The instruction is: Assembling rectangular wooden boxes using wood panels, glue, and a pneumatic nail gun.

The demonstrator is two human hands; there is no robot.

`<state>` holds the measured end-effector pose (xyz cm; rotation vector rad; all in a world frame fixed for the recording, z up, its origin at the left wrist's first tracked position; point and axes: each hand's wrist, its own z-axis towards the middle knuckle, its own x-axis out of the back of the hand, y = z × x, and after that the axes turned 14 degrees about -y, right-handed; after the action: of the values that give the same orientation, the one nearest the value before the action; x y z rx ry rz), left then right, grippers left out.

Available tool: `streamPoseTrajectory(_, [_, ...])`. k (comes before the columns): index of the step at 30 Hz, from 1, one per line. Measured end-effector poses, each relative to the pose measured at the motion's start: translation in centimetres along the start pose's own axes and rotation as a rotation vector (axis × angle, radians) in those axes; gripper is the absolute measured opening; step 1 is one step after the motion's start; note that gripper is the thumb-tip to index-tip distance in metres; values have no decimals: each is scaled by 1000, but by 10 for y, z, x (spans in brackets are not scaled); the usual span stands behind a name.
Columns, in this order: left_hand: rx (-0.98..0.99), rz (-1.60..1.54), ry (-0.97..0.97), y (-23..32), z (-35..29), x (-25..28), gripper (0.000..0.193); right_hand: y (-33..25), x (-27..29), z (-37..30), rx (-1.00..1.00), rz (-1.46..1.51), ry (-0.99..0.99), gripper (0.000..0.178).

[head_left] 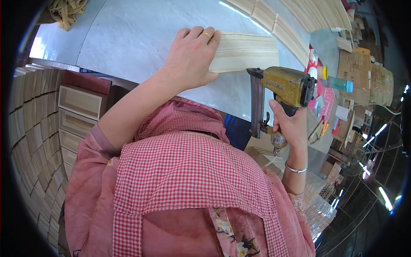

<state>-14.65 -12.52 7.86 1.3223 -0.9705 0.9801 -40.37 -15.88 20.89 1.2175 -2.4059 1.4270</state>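
Note:
On the pale tabletop (124,40) lies a flat piece of light wood slats (248,49), set side by side. My left hand (190,55), with a ring on one finger, is closed over its left end, the thumb at the near edge and the fingers bent over the far one. My right hand (291,124) is wrapped round the handle of a yellow-and-black air nail gun (284,83). The gun's dark nose and long magazine are close to the near right corner of the slats; whether they touch, I cannot tell.
Long stacks of wood strips (317,13) line the far right of the table. A bottle with a blue cap (340,84) and an orange-handled tool (324,128) are at right. Stacked wooden boxes (79,102) stand at left, below the table edge. Curled strips (68,10) sit at far left.

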Motion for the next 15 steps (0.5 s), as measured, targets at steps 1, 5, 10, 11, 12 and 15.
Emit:
streamPoseTrajectory(1, [-5,-9,32,-3,-3,0,88,0,-1,-2,14,-1,24,26])
streamPoseTrajectory(5, [-7,-34,127,-22,-24,-1,105,-2,-9,-11,60,-7,83,26])
streamPoseTrajectory(10, [-6,-446,108,-61,-60,-20,123,-15,-26,-25,2,-40,66,30])
streamPoseTrajectory(11, [-11,-465,115,-62,-60,-23,123,-16,-32,-26,4,-61,31,32])
streamPoseTrajectory(12, [-18,-488,122,-61,-57,-27,122,-18,-38,-27,4,-84,-1,33])
streamPoseTrajectory(15, [-26,-537,142,-61,-55,-35,122,-22,-54,-26,6,-138,-69,37])
